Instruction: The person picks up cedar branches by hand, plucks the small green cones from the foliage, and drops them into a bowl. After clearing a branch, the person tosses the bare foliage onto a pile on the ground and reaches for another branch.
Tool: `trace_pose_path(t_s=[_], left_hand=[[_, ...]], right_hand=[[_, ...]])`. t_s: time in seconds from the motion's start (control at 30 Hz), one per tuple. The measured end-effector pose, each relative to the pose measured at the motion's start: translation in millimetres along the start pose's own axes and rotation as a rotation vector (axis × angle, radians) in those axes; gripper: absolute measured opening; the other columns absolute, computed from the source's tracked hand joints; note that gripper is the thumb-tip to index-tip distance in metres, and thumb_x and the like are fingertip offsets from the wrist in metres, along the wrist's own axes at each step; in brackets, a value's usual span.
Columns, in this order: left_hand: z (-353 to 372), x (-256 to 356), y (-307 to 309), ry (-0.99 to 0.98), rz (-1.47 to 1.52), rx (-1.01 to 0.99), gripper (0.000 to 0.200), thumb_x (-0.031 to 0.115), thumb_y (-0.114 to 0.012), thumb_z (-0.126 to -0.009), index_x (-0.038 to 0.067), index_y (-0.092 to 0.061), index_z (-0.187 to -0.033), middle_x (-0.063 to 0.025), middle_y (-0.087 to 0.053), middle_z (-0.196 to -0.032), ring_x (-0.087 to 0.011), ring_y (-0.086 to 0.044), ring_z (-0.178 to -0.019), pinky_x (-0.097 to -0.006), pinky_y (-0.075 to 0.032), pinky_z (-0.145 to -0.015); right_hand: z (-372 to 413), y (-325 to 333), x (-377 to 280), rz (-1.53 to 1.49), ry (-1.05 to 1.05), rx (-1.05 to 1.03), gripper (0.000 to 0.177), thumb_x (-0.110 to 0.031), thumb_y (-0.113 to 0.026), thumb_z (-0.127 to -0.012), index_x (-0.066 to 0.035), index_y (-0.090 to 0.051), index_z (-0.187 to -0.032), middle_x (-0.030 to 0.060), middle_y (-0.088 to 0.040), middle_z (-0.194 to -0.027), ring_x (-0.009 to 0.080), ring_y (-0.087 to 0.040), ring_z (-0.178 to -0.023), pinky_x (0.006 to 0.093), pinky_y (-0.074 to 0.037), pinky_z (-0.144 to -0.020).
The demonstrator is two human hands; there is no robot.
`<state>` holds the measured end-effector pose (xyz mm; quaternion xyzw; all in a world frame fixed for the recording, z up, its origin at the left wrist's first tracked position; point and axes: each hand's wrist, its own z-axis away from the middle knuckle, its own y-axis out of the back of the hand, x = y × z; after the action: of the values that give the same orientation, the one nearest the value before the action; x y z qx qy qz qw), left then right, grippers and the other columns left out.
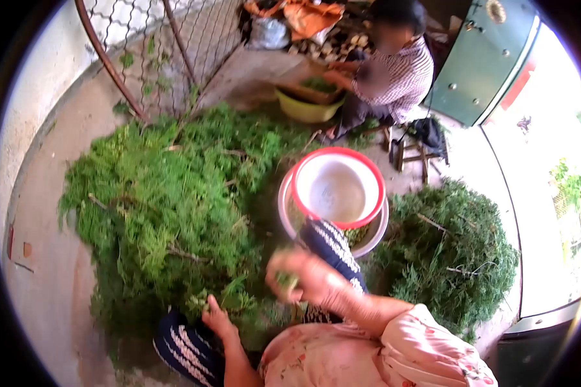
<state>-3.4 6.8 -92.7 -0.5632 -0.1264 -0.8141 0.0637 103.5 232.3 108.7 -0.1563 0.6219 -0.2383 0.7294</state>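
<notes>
My right hand (pixel 313 277), smeared a little by motion, is raised in front of my knee with its fingers curled round a small bunch of green leaves (pixel 286 280). Lower down, my left hand (pixel 219 319) grips a leafy green sprig (pixel 237 298) at the near edge of a big heap of feathery green branches (pixel 168 193). Its fingers are partly covered by foliage. Beyond my right hand, a white basin with a red rim (pixel 337 220) rests tilted on a larger pale basin (pixel 363 246), which has small green bits inside.
A darker pile of cut branches (pixel 452 251) lies to the right. At the back, a person in a checked shirt (pixel 410 80) sits handling greenery over a yellow-green basin (pixel 297 111). A wire mesh panel (pixel 142 51) leans at upper left; a green door (pixel 478 64) stands at upper right.
</notes>
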Motion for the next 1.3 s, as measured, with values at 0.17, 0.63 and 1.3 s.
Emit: trace_pose_path(t_s=[0.17,0.63,1.3], left_hand=[[20.4,22.2,-2.4,0.026,-0.007,-0.136,0.039,0.025,-0.058,-0.086,-0.001,-0.051,-0.113,-0.0084,-0.057,-0.106,-0.0179,-0.053,-0.085,-0.0294,-0.045,-0.072],[36.7,39.3,3.6,0.22,0.274,-0.248,0.022,0.009,-0.061,-0.082,0.002,-0.057,-0.102,-0.0015,-0.057,-0.098,-0.0146,-0.05,-0.087,-0.0277,-0.04,-0.079],[36.1,52.0,7.3,0.21,0.311,-0.594,0.023,0.02,-0.068,-0.077,0.005,-0.062,-0.093,-0.0011,-0.062,-0.078,-0.0126,-0.054,-0.062,-0.0266,-0.038,-0.048]], right_hand=[[-7.5,79.4,-40.0,-0.52,0.147,0.649,0.019,-0.022,-0.049,-0.09,-0.004,-0.051,-0.09,0.0064,-0.053,-0.073,0.0122,-0.05,-0.059,0.0227,-0.04,-0.046],[-28.9,274.9,32.4,-0.454,0.389,0.908,0.039,-0.024,-0.043,-0.092,-0.002,-0.037,-0.124,0.0167,-0.045,-0.116,0.0319,-0.05,-0.1,0.0493,-0.049,-0.082],[-12.9,269.8,-8.0,-0.327,0.364,1.013,0.022,-0.011,-0.044,-0.09,0.007,-0.049,-0.102,0.0164,-0.054,-0.094,0.0249,-0.056,-0.083,0.0358,-0.051,-0.074]])
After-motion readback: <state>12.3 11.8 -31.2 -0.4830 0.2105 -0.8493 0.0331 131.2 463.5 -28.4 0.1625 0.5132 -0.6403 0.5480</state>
